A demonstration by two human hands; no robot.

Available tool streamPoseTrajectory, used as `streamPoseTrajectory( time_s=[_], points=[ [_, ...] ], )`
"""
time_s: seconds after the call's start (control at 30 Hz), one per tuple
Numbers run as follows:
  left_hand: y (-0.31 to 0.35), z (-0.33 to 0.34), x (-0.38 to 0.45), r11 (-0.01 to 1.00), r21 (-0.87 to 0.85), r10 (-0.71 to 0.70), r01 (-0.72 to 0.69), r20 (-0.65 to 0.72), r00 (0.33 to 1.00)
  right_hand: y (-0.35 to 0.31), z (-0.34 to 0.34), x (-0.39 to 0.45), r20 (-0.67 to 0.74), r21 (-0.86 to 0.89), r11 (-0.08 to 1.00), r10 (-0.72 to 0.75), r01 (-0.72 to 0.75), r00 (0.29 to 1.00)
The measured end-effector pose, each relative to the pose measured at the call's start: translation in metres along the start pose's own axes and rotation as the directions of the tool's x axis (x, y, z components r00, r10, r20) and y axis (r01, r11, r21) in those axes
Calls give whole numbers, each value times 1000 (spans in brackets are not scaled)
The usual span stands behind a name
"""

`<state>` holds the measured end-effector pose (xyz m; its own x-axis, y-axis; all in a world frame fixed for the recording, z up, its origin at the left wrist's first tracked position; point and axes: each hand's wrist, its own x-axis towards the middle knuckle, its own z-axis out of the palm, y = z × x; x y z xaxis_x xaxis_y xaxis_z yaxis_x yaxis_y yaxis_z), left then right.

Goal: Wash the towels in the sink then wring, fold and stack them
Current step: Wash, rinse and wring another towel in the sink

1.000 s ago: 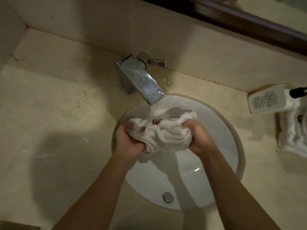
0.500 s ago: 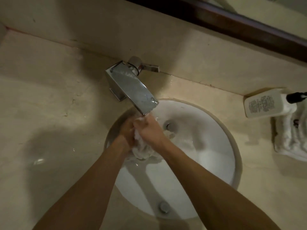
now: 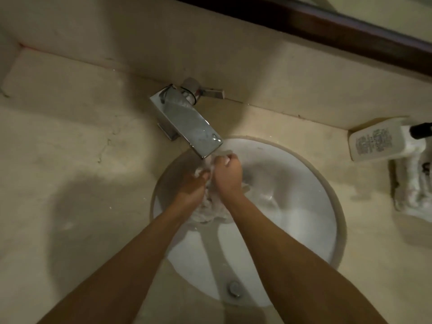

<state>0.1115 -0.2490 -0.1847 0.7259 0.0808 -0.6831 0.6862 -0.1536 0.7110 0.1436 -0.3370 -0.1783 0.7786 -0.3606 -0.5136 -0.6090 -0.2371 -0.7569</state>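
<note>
A wet white towel [image 3: 207, 210] is bunched up between both hands over the round white sink [image 3: 304, 206], just below the chrome tap [image 3: 187, 120]. My left hand [image 3: 190, 191] grips the towel from the left. My right hand [image 3: 228, 175] grips its upper part close under the spout. Most of the towel is hidden by the hands; a crumpled lump shows below the wrists. More white towels [image 3: 412, 183] lie stacked on the counter at the far right.
A white bottle [image 3: 378, 143] with a dark cap lies on the beige counter [image 3: 70, 160] at the back right, beside the stacked towels. The drain [image 3: 234, 288] sits at the near side of the basin. A wall and dark mirror frame run behind.
The towel was spread wide between my hands a second ago. Both hands have since come together and squeezed it into a tight bunch under the spout, staying close together now.
</note>
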Motion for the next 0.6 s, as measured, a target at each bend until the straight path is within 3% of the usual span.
streamPoseTrajectory(
  time_s=[0.03, 0.1, 0.17, 0.27, 0.33, 0.43, 0.5, 0.53, 0.6],
  points=[
    [-1, -6, 0, 998, -28, 50, -50, 9, 999, 5, -4, -6, 30, 93, 995, 35, -38, 999],
    [-4, -19, -5, 983, -184, 13, -13, -2, 1000, 20, -20, -15, 114, 315, 929, 167, -195, 979],
    [-9, -25, -13, 932, -360, -53, 50, 0, 999, 37, -43, -15, 256, 547, 754, 263, -364, 930],
    [-8, -28, -27, 770, -598, -179, 223, 133, 975, 53, -75, -20, 514, 695, 454, 229, -557, 827],
    [-9, -26, -26, 654, -688, -203, 315, 241, 949, 59, -88, -26, 646, 666, 365, 153, -651, 747],
    [-6, -16, -30, 534, -707, -157, 464, 457, 876, 55, -85, -32, 701, 556, 419, 229, -718, 676],
    [-15, -11, -17, 530, -703, -221, 475, 426, 877, 46, -76, -32, 640, 524, 523, 279, -672, 716],
    [-19, -10, -13, 578, -672, -244, 463, 399, 884, 41, -72, -33, 609, 518, 572, 274, -636, 744],
    [-15, -10, -16, 625, -600, -156, 499, 530, 834, 34, -67, -27, 496, 515, 706, 217, -486, 841]
  ],
)
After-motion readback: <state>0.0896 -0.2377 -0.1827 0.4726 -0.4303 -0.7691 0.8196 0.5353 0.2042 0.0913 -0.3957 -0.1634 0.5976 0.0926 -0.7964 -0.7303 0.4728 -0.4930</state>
